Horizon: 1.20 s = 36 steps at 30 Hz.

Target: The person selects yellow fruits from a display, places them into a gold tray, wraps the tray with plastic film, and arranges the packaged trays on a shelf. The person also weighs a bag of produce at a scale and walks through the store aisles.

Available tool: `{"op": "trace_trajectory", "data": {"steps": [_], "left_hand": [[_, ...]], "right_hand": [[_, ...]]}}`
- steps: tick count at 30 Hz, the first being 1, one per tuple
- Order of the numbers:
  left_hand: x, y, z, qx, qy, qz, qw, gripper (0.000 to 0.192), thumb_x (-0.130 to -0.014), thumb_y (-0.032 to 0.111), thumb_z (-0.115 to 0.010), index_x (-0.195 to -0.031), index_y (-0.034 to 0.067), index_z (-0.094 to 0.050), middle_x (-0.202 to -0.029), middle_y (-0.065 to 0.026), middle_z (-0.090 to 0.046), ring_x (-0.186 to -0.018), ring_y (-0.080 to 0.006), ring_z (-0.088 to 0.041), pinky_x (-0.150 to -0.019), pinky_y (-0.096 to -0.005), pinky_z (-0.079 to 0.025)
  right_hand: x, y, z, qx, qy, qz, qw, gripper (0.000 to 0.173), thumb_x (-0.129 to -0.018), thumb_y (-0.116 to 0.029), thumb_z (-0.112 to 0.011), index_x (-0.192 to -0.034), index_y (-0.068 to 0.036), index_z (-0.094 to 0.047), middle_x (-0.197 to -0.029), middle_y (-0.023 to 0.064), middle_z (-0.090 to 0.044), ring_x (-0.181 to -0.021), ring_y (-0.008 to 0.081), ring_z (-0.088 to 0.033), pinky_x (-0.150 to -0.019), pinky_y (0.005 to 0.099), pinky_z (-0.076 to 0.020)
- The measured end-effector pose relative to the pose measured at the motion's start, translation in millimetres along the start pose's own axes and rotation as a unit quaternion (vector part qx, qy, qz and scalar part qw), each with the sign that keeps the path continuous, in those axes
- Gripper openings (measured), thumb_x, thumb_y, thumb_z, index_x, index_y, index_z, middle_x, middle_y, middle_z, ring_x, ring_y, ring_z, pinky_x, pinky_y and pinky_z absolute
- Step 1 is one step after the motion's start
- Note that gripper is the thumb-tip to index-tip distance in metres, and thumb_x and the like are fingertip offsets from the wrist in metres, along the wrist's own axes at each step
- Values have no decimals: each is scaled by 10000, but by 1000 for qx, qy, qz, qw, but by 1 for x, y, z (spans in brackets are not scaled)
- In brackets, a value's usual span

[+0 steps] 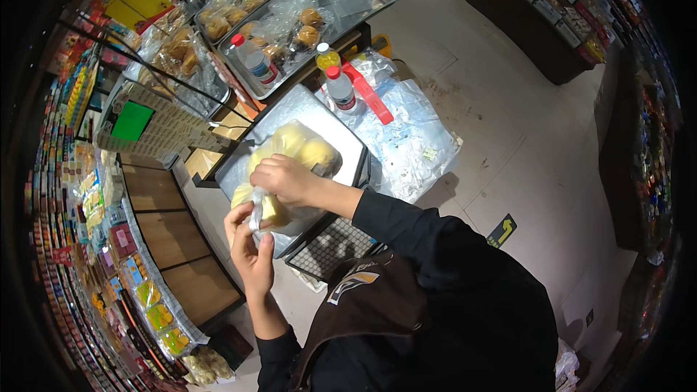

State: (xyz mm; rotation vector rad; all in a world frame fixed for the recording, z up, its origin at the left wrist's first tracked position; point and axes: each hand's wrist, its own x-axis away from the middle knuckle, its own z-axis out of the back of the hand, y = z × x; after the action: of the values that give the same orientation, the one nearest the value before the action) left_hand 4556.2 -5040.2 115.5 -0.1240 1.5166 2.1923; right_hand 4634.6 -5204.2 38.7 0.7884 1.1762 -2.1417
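Observation:
A clear plastic bag of yellow, round fruit-like items [317,153] rests on a metal platform [340,141], which looks like the pan of a weighing scale. My right hand [284,178] is closed on the gathered top of the bag, knuckles up. Just below it on the left, my left hand [251,247] holds the whitish twisted end of the bag [256,216] between thumb and fingers. Part of the bag's contents is hidden under my right hand and wrist. A grid-patterned panel [335,247] lies at the platform's near edge.
Trays of bagged baked goods [309,35] stand beyond the platform with a red-capped bottle [256,60]. Right of it are another red-capped bottle [340,90], a yellow bottle [328,57], a red strip-like object [367,92] and crumpled plastic sheets [408,141]. Packaged goods [158,316] line the left.

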Motion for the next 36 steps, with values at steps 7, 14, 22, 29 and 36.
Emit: {"op": "trace_trajectory", "data": {"steps": [7,14,22,29,36], "left_hand": [[47,-17,1,122,174,67,975,226,-915,72,-559,-1133,15,-542,-1153,-107,-539,-981,-180,-584,-847,-298,-459],[126,-36,-34,201,266,270,903,80,-929,17,-531,-983,5,-589,-978,-64,-604,-891,-124,-585,-834,-264,-468],[155,-19,-110,219,310,332,864,112,-948,40,-520,-1028,-8,-581,-999,-70,-608,-914,-125,-587,-837,-258,-465],[180,5,-136,280,299,346,844,173,-971,54,-473,-1101,-10,-566,-1048,-72,-601,-983,-137,-573,-904,-269,-446],[227,5,-125,268,376,324,826,176,-998,89,-459,-1110,-4,-558,-1062,-56,-594,-991,-128,-570,-910,-261,-444]], "right_hand": [[15,-2,69,-98,106,-216,966,313,-851,12,-556,-1164,11,-543,-897,143,-659,-856,252,-660,-730,319,-498],[74,13,199,-157,326,-386,848,68,-967,-81,-525,-941,-20,-541,-827,7,-508,-691,55,-448,-603,201,-353],[160,112,239,-119,317,-503,795,80,-983,-85,-482,-982,-15,-519,-784,-14,-447,-676,76,-455,-618,234,-397],[205,179,196,-190,259,-518,793,146,-1000,-136,-464,-895,-41,-496,-839,36,-542,-755,149,-547,-706,329,-478],[208,188,162,-132,64,-566,811,425,-939,-191,-585,-1292,20,-480,-1181,133,-573,-1037,232,-581,-878,369,-476]]}}
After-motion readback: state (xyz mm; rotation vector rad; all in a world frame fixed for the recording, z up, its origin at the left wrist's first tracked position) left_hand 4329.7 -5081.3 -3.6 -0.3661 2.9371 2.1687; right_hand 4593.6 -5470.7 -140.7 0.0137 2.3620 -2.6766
